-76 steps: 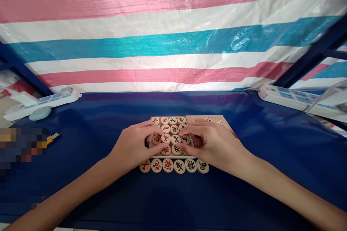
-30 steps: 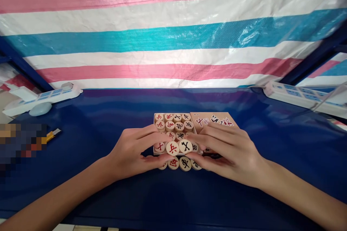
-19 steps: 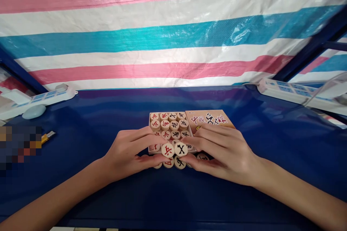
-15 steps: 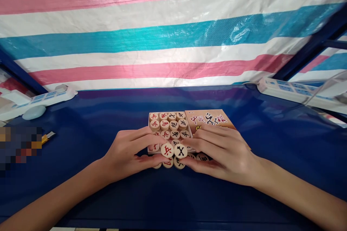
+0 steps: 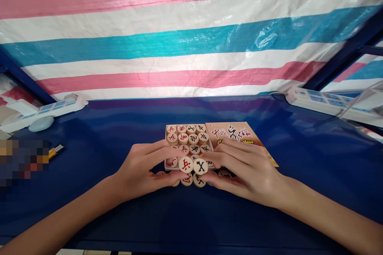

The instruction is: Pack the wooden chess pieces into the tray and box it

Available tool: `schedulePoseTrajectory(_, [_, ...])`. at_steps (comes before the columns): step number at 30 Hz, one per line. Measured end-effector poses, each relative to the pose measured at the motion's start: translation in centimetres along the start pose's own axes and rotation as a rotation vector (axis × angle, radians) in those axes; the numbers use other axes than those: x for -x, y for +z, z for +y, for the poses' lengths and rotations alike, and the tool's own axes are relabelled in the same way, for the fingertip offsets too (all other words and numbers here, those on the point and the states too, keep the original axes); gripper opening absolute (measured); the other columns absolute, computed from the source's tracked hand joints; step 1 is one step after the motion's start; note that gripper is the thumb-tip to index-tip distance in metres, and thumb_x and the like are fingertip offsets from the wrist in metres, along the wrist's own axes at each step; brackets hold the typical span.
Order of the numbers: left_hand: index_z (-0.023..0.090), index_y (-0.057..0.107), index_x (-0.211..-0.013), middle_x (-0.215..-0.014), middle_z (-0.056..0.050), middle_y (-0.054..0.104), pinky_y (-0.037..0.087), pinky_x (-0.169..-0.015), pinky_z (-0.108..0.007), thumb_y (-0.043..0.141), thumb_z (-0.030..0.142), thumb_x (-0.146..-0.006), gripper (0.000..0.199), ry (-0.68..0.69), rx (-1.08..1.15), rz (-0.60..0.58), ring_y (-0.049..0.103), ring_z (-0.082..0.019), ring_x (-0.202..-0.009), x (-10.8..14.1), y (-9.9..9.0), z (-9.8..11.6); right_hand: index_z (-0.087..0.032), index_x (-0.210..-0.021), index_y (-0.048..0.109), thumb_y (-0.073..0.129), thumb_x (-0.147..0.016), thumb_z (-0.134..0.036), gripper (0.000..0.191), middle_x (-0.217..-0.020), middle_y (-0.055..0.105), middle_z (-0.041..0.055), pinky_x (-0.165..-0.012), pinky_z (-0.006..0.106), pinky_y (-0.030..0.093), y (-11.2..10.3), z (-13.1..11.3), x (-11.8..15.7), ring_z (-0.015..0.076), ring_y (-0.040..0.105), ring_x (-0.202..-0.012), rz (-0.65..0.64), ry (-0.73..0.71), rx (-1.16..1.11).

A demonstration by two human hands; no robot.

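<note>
Between thumb and fingers, my left hand (image 5: pixel 142 166) pinches a round Chinese chess piece with a red character (image 5: pixel 186 164). My right hand (image 5: pixel 250 169) grips a Chinese chess piece with a black character (image 5: pixel 200 166). The two raised pieces sit side by side, faces toward me. Just behind them stands an open box (image 5: pixel 166 143) of red and black pieces in rows, its near part covered by my hands. More loose pieces (image 5: pixel 187 179) lie on the table below my fingers, some partly hidden. The printed lid (image 5: pixel 233 129) rests right of the box, partly under my right hand.
The blue table (image 5: pixel 125 223) spreads around the box. Power strips stand at the back left (image 5: pixel 60 107) and back right (image 5: pixel 323 99). A pale blue mouse-shaped object (image 5: pixel 41 124) and a yellow utility knife (image 5: pixel 56 152) lie at left. A striped plastic sheet (image 5: pixel 179 44) hangs behind.
Both hands keep their grip on the two pieces and have barely moved. The whole view has shifted slightly, so the scene sits a little further right.
</note>
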State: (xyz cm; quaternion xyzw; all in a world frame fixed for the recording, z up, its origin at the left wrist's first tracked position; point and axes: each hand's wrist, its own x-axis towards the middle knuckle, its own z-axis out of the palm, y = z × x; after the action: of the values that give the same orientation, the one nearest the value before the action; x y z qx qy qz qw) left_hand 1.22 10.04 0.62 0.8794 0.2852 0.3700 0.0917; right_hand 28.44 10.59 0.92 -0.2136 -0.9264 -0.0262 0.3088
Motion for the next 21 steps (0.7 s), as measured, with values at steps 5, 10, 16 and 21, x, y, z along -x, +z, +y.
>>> schedulePoseTrajectory(5, [0.019,0.065,-0.11,-0.076,0.004,0.063,0.041,-0.053,-0.016,0.075,0.024,-0.084,0.028,-0.01,-0.014,-0.015,0.047,-0.005,-0.054,0.03,0.05,-0.12,-0.014,-0.116,0.059,0.07,-0.089,-0.025,0.031,-0.09,0.066,0.0037,-0.079,0.032,0.051,0.24,-0.2,0.02,0.0159,0.062,-0.083,0.013,0.022,0.016])
schedulePoseTrajectory(10, [0.02,0.065,-0.109,-0.077,0.005,0.062,0.042,-0.057,-0.015,0.077,0.025,-0.083,0.029,-0.016,0.003,-0.039,0.048,-0.004,-0.057,0.21,0.11,-0.29,-0.013,-0.118,0.057,0.067,-0.09,-0.022,0.031,-0.089,0.066,0.0035,-0.075,0.032,0.051,0.23,-0.34,-0.08,0.0164,0.062,-0.081,-0.005,0.032,0.043])
schedulePoseTrajectory(16, [0.018,0.066,-0.11,-0.078,0.004,0.063,0.042,-0.057,-0.015,0.077,0.023,-0.082,0.03,0.019,0.014,-0.009,0.048,-0.004,-0.057,0.24,0.19,-0.4,-0.016,-0.119,0.056,0.066,-0.09,-0.025,0.032,-0.09,0.065,0.0034,-0.067,0.03,0.051,0.44,-0.25,0.19,0.0159,0.062,-0.077,-0.009,0.073,0.007])
schedulePoseTrajectory(21, [0.018,0.066,-0.111,-0.077,0.004,0.062,0.041,-0.055,-0.015,0.076,0.024,-0.084,0.03,0.007,-0.002,-0.015,0.046,-0.003,-0.056,0.15,0.21,-0.43,-0.017,-0.119,0.056,0.066,-0.09,-0.025,0.032,-0.093,0.065,0.0039,-0.069,0.03,0.052,0.32,-0.39,0.27,0.0157,0.063,-0.079,-0.015,0.07,0.009])
